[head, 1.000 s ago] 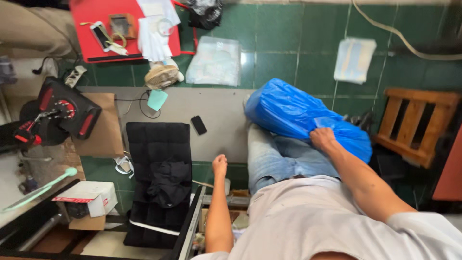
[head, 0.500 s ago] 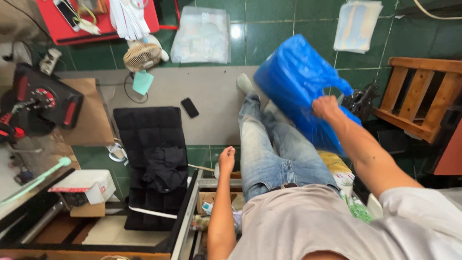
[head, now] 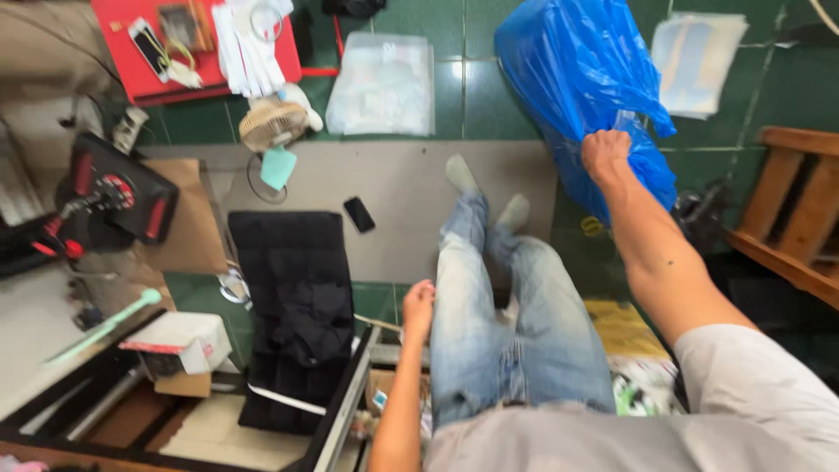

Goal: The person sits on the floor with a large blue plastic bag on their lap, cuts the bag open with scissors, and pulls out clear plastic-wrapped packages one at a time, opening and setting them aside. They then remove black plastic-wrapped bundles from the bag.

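A big blue bag point(head: 581, 79) lies on the green tiled floor point(head: 463, 87) beyond the person's outstretched legs point(head: 498, 297), its long axis slanting up and away from them. The right hand point(head: 606, 150) has its fingers clamped on the bag's near edge. The left hand point(head: 419, 301), fingers loosely curled together and empty, rests beside the left knee, well apart from the bag.

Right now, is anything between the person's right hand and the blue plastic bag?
No. The right hand is already closed on a bunch of the blue plastic bag, with nothing visible between them. The bag hangs over the green tiled floor, beyond the person's feet. The left hand rests beside the jeans, away from the bag.
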A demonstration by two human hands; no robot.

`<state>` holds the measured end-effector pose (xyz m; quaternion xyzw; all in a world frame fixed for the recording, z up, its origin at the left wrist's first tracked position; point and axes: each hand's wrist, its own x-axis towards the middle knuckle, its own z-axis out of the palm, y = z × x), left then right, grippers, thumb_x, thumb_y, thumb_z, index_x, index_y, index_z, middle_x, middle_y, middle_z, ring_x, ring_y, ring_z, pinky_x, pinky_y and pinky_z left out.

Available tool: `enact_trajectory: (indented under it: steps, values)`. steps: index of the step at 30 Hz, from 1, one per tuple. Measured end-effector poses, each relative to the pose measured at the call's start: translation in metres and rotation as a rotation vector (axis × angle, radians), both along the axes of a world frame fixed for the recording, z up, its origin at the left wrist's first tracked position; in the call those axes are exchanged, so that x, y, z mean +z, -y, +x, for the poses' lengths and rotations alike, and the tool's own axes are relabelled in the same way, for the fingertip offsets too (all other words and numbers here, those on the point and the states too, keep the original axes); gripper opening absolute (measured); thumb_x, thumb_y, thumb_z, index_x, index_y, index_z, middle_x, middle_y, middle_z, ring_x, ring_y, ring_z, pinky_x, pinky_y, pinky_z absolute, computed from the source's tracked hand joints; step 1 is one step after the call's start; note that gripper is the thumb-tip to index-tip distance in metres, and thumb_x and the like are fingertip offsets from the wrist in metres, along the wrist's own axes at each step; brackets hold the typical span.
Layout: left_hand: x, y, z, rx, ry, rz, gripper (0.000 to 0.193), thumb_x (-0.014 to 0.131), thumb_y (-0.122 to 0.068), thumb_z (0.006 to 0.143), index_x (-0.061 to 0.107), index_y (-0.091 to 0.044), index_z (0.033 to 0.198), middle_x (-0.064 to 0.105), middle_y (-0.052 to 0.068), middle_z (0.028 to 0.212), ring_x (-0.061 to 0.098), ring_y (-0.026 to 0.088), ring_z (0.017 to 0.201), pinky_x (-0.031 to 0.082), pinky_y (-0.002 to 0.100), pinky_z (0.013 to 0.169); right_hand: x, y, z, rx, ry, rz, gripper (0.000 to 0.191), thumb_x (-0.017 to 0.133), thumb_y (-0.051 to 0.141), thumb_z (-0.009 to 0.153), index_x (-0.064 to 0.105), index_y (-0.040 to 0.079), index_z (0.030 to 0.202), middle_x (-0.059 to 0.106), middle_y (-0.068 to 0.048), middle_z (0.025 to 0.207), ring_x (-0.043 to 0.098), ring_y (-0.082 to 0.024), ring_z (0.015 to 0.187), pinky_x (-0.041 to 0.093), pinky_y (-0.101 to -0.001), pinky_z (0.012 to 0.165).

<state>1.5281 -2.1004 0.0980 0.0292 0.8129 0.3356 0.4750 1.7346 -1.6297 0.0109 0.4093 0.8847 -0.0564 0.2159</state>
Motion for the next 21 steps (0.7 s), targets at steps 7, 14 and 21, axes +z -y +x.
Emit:
enact_trajectory:
  steps: [7, 14, 21]
  values:
    - [-0.031, -0.106, 0.05, -0.274, -0.013, 0.136, 0.035, 0.064, -0.027, 0.099, 0.068, -0.007, 0.127, 0.076, 0.015, 0.11, 0.074, 0.024, 0.101, 0.057, 0.035, 0.088, -0.101, -0.012, -0.052, 0.056, -0.362, 0.186, 0.016, 0.068, 0.019, 0.089, 0.075, 0.018, 0.076, 0.073, -0.009, 0.079, 0.073, -0.027, 0.074, 0.053, -0.0435, 0.063]
    - [-0.105, -0.244, 0.043, -0.52, -0.348, 0.372, 0.035, 0.062, -0.027, 0.102, 0.067, -0.002, 0.126, 0.072, 0.021, 0.121, 0.068, 0.038, 0.112, 0.053, 0.044, 0.098, -0.145, -0.006, -0.067, -0.047, -0.219, -0.034, 0.008, 0.064, 0.013, 0.098, 0.072, 0.015, 0.097, 0.072, -0.012, 0.096, 0.072, -0.03, 0.08, 0.054, -0.0448, 0.064]
    - [-0.221, -0.39, 0.026, -0.947, -0.82, 0.395, 0.059, 0.065, -0.038, 0.097, 0.048, -0.02, 0.15, 0.034, 0.016, 0.161, 0.034, 0.043, 0.148, 0.032, 0.068, 0.115, -0.115, 0.046, 0.017, -0.046, -0.498, -0.036, 0.082, 0.081, 0.028, 0.088, 0.044, 0.02, 0.161, 0.042, -0.019, 0.165, 0.053, -0.037, 0.141, 0.047, -0.0517, 0.111]
